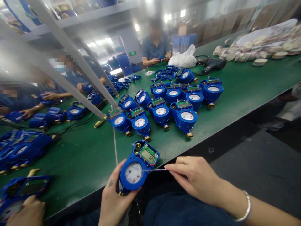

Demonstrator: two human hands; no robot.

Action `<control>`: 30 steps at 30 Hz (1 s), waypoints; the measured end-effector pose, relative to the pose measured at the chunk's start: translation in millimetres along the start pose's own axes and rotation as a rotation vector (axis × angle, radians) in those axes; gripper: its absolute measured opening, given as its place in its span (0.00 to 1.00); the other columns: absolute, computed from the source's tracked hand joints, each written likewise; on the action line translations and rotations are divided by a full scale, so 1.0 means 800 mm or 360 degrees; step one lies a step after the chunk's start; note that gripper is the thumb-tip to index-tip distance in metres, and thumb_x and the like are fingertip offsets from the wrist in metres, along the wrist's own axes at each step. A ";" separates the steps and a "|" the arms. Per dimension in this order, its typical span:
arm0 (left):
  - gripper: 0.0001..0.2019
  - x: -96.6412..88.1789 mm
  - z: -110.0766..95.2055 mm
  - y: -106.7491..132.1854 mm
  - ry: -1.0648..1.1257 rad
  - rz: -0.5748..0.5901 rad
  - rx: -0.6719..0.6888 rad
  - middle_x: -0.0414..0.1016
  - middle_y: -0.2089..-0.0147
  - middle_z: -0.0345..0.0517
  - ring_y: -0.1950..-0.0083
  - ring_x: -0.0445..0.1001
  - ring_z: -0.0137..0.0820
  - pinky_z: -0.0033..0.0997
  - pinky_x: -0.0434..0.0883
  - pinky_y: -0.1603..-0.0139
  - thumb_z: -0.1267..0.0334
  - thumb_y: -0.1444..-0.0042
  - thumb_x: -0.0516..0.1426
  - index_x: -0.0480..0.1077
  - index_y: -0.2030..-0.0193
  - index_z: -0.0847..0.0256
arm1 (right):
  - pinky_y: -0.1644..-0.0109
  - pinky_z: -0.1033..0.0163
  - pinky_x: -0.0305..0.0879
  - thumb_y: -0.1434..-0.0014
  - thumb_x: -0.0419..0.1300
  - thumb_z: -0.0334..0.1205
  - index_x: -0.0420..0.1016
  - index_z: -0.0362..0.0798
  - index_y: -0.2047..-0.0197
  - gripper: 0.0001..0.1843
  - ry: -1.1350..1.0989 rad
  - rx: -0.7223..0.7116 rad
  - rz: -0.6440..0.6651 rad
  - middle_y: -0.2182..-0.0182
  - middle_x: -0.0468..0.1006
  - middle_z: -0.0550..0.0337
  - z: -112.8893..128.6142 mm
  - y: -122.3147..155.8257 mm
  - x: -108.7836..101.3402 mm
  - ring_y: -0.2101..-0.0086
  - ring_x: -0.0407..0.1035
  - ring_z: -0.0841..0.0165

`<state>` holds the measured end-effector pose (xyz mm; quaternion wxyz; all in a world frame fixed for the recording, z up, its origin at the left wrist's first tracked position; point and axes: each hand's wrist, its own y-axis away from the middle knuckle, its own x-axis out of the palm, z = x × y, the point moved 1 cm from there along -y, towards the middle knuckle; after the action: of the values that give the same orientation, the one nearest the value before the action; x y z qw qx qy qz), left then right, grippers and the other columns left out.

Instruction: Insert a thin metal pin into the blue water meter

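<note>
My left hand [115,191] is wrapped round the body of a blue water meter [122,168], which is tilted at the table's front edge. The meter has a round white dial and, beside it, an open compartment with a green circuit board and a small lit display. My right hand [191,175] pinches a thin metal rod [154,169], perhaps tweezers or a screwdriver shaft. Its tip reaches over the meter's rim to the dial; whether it touches the dial I cannot tell. My right fingers hide the rod's other end.
Several blue water meters [161,110] stand on the green table [223,122]. A yellow-handled screwdriver [100,122] lies by a grey post. A black heat gun [211,65], a white plastic bag [183,59] and many round whitish parts [260,62] are behind. A co-worker's hand [31,212] holds another meter at left.
</note>
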<state>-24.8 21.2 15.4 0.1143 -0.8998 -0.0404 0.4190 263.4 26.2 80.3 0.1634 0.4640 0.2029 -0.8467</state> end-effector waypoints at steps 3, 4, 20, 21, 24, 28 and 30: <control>0.38 -0.001 -0.003 0.000 -0.0023 0.0014 0.0028 0.69 0.42 0.48 0.43 0.71 0.45 0.48 0.71 0.43 0.50 0.56 0.65 0.57 0.38 0.49 | 0.73 0.61 0.48 0.37 0.51 0.37 0.76 0.54 0.60 0.12 0.0227 -0.0143 0.0164 0.74 0.73 0.62 0.014 -0.015 0.009 0.74 0.65 0.70; 0.38 -0.001 -0.005 -0.001 -0.0034 0.0013 0.0039 0.70 0.42 0.48 0.44 0.71 0.44 0.48 0.70 0.43 0.50 0.56 0.65 0.57 0.38 0.50 | 0.74 0.60 0.47 0.38 0.51 0.38 0.75 0.54 0.61 0.11 0.0251 -0.0197 0.0225 0.74 0.73 0.62 0.019 -0.020 0.013 0.75 0.65 0.69; 0.38 -0.008 -0.014 0.000 -0.0118 0.0026 0.0035 0.70 0.43 0.50 0.44 0.71 0.45 0.48 0.69 0.42 0.51 0.57 0.65 0.59 0.39 0.53 | 0.72 0.65 0.64 0.37 0.50 0.26 0.73 0.44 0.47 0.18 0.0274 0.0045 -0.0636 0.72 0.75 0.58 0.014 0.030 0.049 0.75 0.70 0.71; 0.38 -0.008 -0.011 0.000 -0.0101 0.0018 0.0021 0.70 0.43 0.50 0.45 0.72 0.45 0.48 0.70 0.42 0.50 0.57 0.66 0.59 0.39 0.53 | 0.70 0.66 0.65 0.36 0.50 0.28 0.72 0.44 0.47 0.17 0.0198 0.0065 -0.0659 0.72 0.75 0.59 0.008 0.035 0.042 0.74 0.70 0.71; 0.39 -0.006 -0.003 0.000 -0.0034 -0.0001 -0.0021 0.70 0.44 0.51 0.46 0.72 0.46 0.50 0.70 0.43 0.49 0.58 0.66 0.59 0.39 0.54 | 0.69 0.69 0.67 0.35 0.52 0.32 0.72 0.46 0.48 0.15 -0.0120 0.0145 -0.0665 0.72 0.74 0.61 -0.010 0.048 0.028 0.73 0.70 0.74; 0.39 0.000 0.001 0.003 -0.0001 -0.0040 -0.0043 0.70 0.44 0.51 0.45 0.72 0.47 0.53 0.70 0.43 0.49 0.58 0.66 0.59 0.39 0.53 | 0.68 0.71 0.69 0.35 0.53 0.36 0.73 0.51 0.50 0.13 -0.0289 0.0344 -0.0706 0.71 0.76 0.63 -0.035 0.070 0.030 0.72 0.72 0.74; 0.38 0.001 0.000 0.003 -0.0015 -0.0050 -0.0039 0.71 0.44 0.52 0.45 0.72 0.47 0.52 0.71 0.44 0.49 0.58 0.66 0.59 0.39 0.53 | 0.64 0.70 0.72 0.36 0.55 0.39 0.75 0.53 0.52 0.12 -0.0272 0.0463 -0.0729 0.67 0.79 0.62 -0.047 0.082 0.034 0.69 0.75 0.72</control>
<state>-24.1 18.8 14.3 0.1097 -0.8985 -0.0603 0.4207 306.9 -14.0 26.3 -0.0838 0.3517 0.1642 -0.9178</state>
